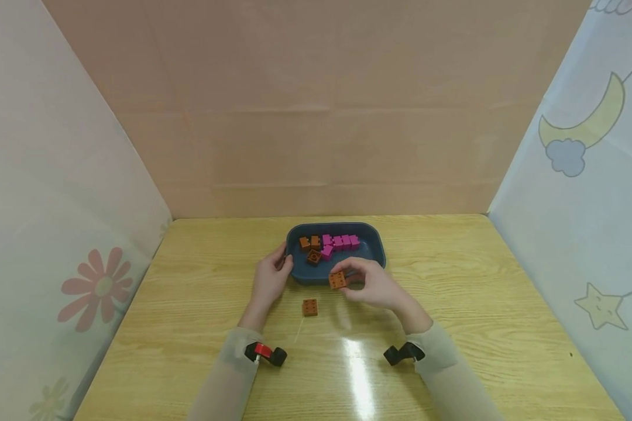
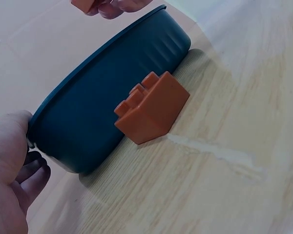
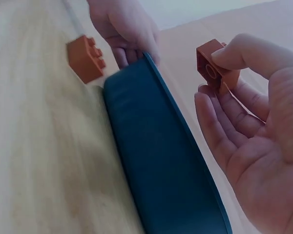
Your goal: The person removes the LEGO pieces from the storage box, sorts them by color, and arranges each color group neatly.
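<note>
My right hand (image 1: 371, 283) pinches an orange building block (image 1: 337, 279) between thumb and fingers, above the near rim of a dark blue tray (image 1: 376, 248). The block's hollow underside shows in the right wrist view. At the tray's left end my left hand (image 1: 270, 279) grips the wall, thumb at the rim and fingers outside. A second orange block (image 1: 309, 307) lies on the table in front of the tray, its studs facing up. Inside the tray are several magenta blocks (image 1: 338, 242) and a few orange blocks (image 1: 314, 257), one showing its hollow underside.
A wood-grain table (image 1: 463, 292) carries everything. Behind it rises a plain tan backdrop (image 1: 321, 146). Pale printed panels stand at both sides, with a flower (image 1: 102, 286) on the left and a moon (image 1: 590, 126) on the right.
</note>
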Demonstrator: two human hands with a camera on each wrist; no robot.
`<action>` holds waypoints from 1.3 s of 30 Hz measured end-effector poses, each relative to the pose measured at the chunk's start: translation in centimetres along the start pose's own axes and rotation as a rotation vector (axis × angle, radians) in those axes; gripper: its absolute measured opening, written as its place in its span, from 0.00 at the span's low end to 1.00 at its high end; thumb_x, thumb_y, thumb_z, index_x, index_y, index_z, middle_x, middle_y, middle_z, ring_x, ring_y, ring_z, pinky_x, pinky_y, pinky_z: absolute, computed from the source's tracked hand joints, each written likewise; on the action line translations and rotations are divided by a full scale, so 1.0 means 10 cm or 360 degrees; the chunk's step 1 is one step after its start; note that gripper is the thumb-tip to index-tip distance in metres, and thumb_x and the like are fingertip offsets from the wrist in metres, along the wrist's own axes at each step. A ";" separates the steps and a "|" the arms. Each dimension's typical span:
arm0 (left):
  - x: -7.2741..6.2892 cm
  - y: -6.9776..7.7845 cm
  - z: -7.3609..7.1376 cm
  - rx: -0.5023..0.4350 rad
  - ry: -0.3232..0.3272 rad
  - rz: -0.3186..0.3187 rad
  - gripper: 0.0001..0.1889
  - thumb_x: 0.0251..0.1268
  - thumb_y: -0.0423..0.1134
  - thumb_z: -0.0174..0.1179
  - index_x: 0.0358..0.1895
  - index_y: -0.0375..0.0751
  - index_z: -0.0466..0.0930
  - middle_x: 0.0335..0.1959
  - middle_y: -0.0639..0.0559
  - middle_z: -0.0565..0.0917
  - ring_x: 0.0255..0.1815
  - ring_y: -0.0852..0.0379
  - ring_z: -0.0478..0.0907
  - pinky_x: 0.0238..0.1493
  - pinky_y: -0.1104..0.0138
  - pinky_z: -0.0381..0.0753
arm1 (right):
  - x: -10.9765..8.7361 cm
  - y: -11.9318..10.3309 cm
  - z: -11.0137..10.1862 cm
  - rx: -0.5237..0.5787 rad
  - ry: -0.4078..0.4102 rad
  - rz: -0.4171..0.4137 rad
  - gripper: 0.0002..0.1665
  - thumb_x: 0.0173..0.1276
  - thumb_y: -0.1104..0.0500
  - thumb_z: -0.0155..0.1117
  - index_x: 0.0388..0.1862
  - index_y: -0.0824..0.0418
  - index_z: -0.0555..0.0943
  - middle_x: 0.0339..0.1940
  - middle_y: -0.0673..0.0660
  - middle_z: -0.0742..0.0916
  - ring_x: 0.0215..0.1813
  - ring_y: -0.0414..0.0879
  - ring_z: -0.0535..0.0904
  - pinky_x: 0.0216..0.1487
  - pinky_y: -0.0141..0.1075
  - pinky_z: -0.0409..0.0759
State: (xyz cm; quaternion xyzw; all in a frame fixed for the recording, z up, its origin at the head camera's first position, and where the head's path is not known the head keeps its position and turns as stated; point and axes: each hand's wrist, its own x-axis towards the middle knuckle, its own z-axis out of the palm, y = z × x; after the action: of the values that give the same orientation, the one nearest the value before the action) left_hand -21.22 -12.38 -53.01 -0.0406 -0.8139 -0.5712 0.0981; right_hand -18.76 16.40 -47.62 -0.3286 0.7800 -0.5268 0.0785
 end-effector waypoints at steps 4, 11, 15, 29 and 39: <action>0.00 -0.01 0.00 0.0004 0.0002 0.0010 0.25 0.81 0.37 0.61 0.75 0.33 0.75 0.73 0.38 0.78 0.72 0.45 0.78 0.66 0.61 0.83 | -0.04 0.00 0.06 -0.0159 -0.0028 -0.0049 0.25 0.61 0.69 0.80 0.56 0.54 0.88 0.54 0.47 0.90 0.56 0.47 0.84 0.59 0.55 0.87; 0.00 -0.01 0.00 -0.0020 -0.0001 0.0031 0.25 0.81 0.36 0.61 0.75 0.32 0.74 0.73 0.38 0.77 0.72 0.45 0.77 0.66 0.60 0.83 | -0.09 -0.03 0.16 -0.0319 -0.0055 -0.0071 0.26 0.59 0.68 0.82 0.56 0.52 0.89 0.53 0.44 0.90 0.54 0.42 0.85 0.57 0.41 0.88; -0.01 -0.01 0.00 -0.0001 -0.0003 0.0048 0.25 0.81 0.37 0.61 0.75 0.31 0.74 0.72 0.37 0.78 0.72 0.44 0.77 0.66 0.60 0.83 | -0.12 -0.04 0.20 -0.0298 -0.0077 0.0000 0.27 0.61 0.69 0.81 0.59 0.56 0.88 0.54 0.47 0.90 0.53 0.41 0.86 0.57 0.38 0.89; 0.00 0.01 0.01 0.0002 0.0011 0.0041 0.25 0.80 0.33 0.61 0.75 0.31 0.74 0.72 0.37 0.78 0.71 0.44 0.78 0.66 0.60 0.83 | -0.14 0.10 0.31 -0.0489 -0.0176 0.0194 0.23 0.62 0.62 0.81 0.57 0.52 0.89 0.52 0.41 0.90 0.56 0.40 0.83 0.61 0.40 0.85; -0.01 0.01 0.00 -0.0003 0.0010 0.0016 0.25 0.80 0.33 0.61 0.75 0.31 0.74 0.72 0.37 0.78 0.71 0.45 0.78 0.66 0.60 0.83 | -0.12 0.15 0.41 -0.0527 -0.0166 0.0306 0.23 0.62 0.62 0.80 0.56 0.55 0.89 0.54 0.45 0.90 0.57 0.43 0.84 0.62 0.44 0.85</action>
State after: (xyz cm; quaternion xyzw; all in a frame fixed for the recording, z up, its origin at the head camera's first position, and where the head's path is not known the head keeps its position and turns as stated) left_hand -21.09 -12.37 -52.93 -0.0431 -0.8129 -0.5715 0.1034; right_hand -16.55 14.32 -50.97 -0.2878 0.8787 -0.3636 0.1138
